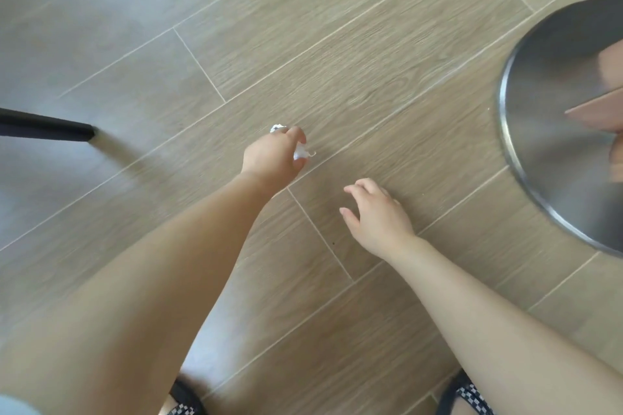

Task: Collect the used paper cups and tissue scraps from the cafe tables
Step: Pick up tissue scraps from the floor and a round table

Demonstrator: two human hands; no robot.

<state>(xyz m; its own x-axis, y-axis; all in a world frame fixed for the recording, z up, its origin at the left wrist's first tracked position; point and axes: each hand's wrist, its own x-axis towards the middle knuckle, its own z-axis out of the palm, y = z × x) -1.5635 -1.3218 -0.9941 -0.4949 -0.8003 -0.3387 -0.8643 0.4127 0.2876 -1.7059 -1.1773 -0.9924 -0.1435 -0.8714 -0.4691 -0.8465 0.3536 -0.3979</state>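
**Q:** Condition of the left hand (273, 158)?

**A:** Centre of the frame, above the wood-pattern floor (337, 44). Its fingers (296, 134) are curled inward and grip a crumpled white tissue scrap (300, 154). White paper shows at two places: beside the thumb on the right of the fist, and at the upper left of the knuckles.

**Q:** How much of the tissue scrap is visible?

**A:** Only those two portions. The rest is hidden inside the fist. Motion blur softens its edges.

**Q:** Condition of the right hand (374, 216)?

**A:** Just right of and below centre, apart from the left hand. Its fingers (357, 186) are spread and loosely bent, palm down, and they hold nothing. Whether the fingertips touch the floor cannot be told.

**Q:** Items cut off or unclear?

**A:** A round metal disc (546, 104) at the right edge is cut by the frame. A brown shape (596, 108) over it is blurred and cannot be identified. A black leg (47, 128) enters from the left edge, with its upper part out of frame. Checkered sandals (183, 403) at the bottom edge are partly covered by the forearms.
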